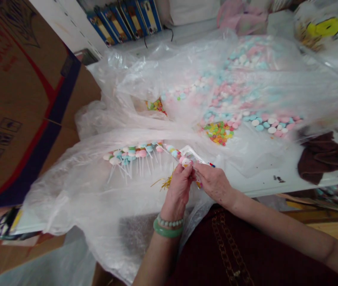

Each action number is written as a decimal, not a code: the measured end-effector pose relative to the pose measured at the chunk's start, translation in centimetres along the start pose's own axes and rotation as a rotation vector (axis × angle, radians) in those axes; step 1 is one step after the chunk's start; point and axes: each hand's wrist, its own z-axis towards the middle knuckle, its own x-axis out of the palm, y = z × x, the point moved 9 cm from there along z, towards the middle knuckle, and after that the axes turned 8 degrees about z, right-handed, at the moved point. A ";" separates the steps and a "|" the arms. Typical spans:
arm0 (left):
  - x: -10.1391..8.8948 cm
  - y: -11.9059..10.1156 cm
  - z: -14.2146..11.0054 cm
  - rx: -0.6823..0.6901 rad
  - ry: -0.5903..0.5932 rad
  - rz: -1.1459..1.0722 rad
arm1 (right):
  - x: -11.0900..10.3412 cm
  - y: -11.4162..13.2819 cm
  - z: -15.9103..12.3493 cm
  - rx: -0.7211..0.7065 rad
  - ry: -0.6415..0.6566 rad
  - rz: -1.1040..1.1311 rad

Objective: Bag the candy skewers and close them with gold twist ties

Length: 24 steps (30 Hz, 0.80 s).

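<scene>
My left hand [178,187] and my right hand [213,180] meet at the table's front edge, both closed on a small clear packet [190,155] holding pastel candy lollipops. The left fingers pinch its near end. The right fingers grip its side. Just left of my hands lies a row of pink, blue and white lollipops [133,153] with white sticks, on clear plastic sheeting [76,186]. A few gold twist ties [165,182] lie beside my left hand. A green bangle and a bead bracelet circle my left wrist.
Heaps of pastel candy discs [264,123] and small multicoloured candies [219,133] lie under and on the plastic farther back. A brown cloth [320,157] sits at the right. A large cardboard box [17,99] stands at the left. Blue boxes [124,18] line the back.
</scene>
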 end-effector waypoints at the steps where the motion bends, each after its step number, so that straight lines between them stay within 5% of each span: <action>1: 0.0 0.1 -0.2 -0.026 0.018 0.018 | 0.1 0.5 -0.3 -0.054 0.005 -0.051; 4: 0.6 0.7 -0.8 -0.089 0.085 -0.013 | -0.1 0.8 -0.8 -0.089 -0.020 -0.092; 9: 1.9 1.7 -2.0 -0.146 0.118 -0.079 | -0.7 -0.7 -0.6 0.078 -0.002 -0.006; 11: 2.2 1.5 -2.5 -0.156 0.135 -0.046 | -0.5 -0.1 -0.8 -0.004 0.044 -0.086; 15: 2.3 0.8 -3.3 -0.189 0.185 -0.082 | -1.2 2.0 -2.4 -0.227 -0.086 -0.332; 19: 1.0 1.3 -3.0 -0.193 0.049 -0.152 | -0.2 3.9 -3.6 -0.383 -0.036 -0.394; 24: 0.0 0.8 -2.3 -0.036 -0.068 -0.134 | -1.1 4.2 -2.5 -0.164 -0.070 -0.303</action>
